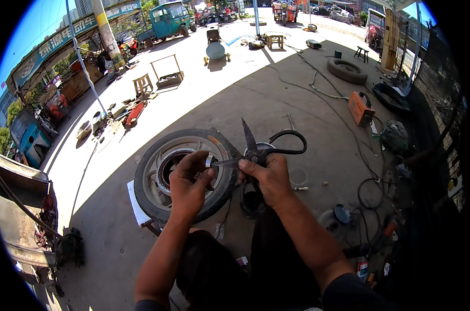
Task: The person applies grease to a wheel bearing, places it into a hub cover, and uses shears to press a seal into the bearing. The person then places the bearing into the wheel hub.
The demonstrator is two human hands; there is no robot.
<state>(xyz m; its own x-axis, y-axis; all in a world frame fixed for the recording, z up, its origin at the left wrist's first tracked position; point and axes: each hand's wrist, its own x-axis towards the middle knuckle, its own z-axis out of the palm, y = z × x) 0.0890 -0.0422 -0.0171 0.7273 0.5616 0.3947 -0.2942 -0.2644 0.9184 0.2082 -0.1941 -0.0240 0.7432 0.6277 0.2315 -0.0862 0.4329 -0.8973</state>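
My left hand (189,182) pinches a small silver ring-shaped part (209,161) between thumb and fingers. Its exact kind cannot be made out. In my right hand (272,179) is a pair of large scissors (254,155) with black looped handles. Their blades are spread: one points up, and the other reaches left to the silver part, its tip at or against it. Below both hands lies a wheel with a black tyre (151,206) and a pale spoked rim around a round hub opening. My left hand covers part of that hub.
A white-topped support (138,203) shows under the wheel's left edge. To the right stand an orange box-shaped machine (360,108) and a loose tyre (347,70), with cables on the ground. Wooden stools (142,84) and a teal three-wheeler (168,20) are farther off.
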